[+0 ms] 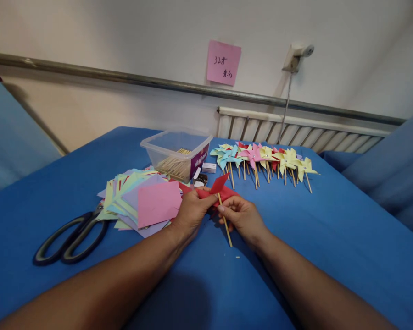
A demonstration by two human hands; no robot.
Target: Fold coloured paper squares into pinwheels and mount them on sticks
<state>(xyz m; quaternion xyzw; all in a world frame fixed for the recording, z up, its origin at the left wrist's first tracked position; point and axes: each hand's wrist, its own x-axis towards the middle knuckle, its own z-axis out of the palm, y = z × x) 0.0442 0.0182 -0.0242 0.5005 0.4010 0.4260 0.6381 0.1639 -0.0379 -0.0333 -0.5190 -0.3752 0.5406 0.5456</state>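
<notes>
Between my hands is a red paper pinwheel on a thin wooden stick, its lower end pointing toward me. My left hand is closed on the red paper, thumb pressed near the top of the stick. With thumb and fingers pinched around the upper stick, just below the paper, is my right hand. Part of the red paper is hidden behind the fingers. Just beyond my left hand lies a small dark container of pins beside a small white box.
A pile of coloured paper squares lies left, with dark-handled scissors partly under it. Behind stands a clear plastic tub of wooden sticks. Several finished pinwheels lie at the back right of the blue-covered table, near a radiator.
</notes>
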